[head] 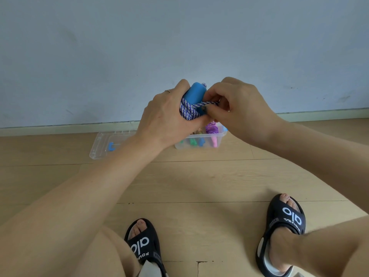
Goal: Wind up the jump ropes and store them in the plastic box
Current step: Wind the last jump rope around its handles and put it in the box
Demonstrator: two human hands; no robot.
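Blue foam handle (194, 92) wrapped in purple-and-white braided rope (188, 110) sits gripped in the left hand (169, 114); the right hand (229, 104) pinches the rope's loose end beside it. Winding seems nearly done; next, tuck the end and lower the bundle into the clear plastic box (218, 139) below both hands.

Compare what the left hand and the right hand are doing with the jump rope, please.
The left hand wraps around the blue handles and the wound coils; the right hand only pinches the loose strand of the jump rope. The left hand shows its back; the right hand shows curled fingers. Both hold the same rope above the plastic box.
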